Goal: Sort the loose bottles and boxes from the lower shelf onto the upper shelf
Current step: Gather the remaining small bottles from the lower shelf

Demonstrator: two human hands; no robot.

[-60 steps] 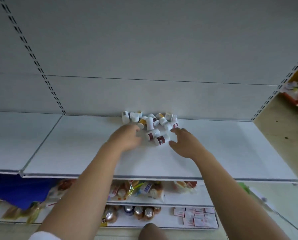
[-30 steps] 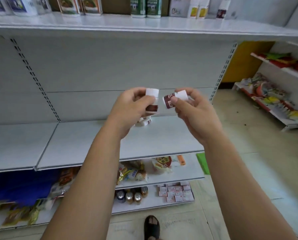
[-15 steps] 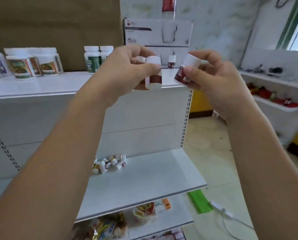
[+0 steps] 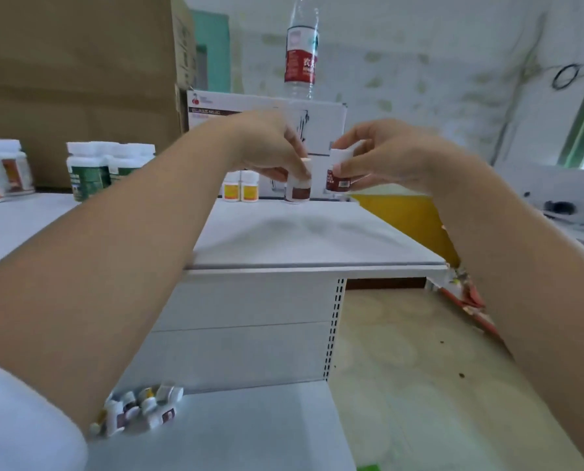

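Far left, on the upper shelf (image 4: 317, 239), white jars with orange-brown labels (image 4: 2, 175) are stood upright. Just to their right is a cluster of green-labelled jars (image 4: 93, 173), also upright. A large cardboard box (image 4: 80, 62) is seen behind both groups. Bottom left, a white sleeve (image 4: 19, 423) is noted at the frame edge. On the lower shelf (image 4: 233, 436), close to the back panel, a heap of loose bottles (image 4: 141, 407) is left lying; they are small and white-capped, most tipped on their sides, and partly hidden by the left forearm. Up on the upper shelf again, two yellow-labelled bottles (image 4: 241, 191) are stood side by side near the rear. Just right of them the left hand (image 4: 270, 147) is reached over the shelf, fingers curled downward and pinched around the top of a brown-labelled bottle (image 4: 298, 192). That bottle is held upright with its base at the shelf surface, though actual contact cannot be confirmed. Behind it a white carton (image 4: 328, 120) is set, with a clear water bottle (image 4: 301, 52) stood on top. The right hand (image 4: 385, 158) is curled around a maroon-labelled bottle (image 4: 337, 176), gripped at cap and side. It is held upright just beside the brown-labelled one and slightly higher, a narrow gap being visible between the two. Far right, a yellow panel (image 4: 402, 219) and pale floor (image 4: 419, 368) are recorded lower down.
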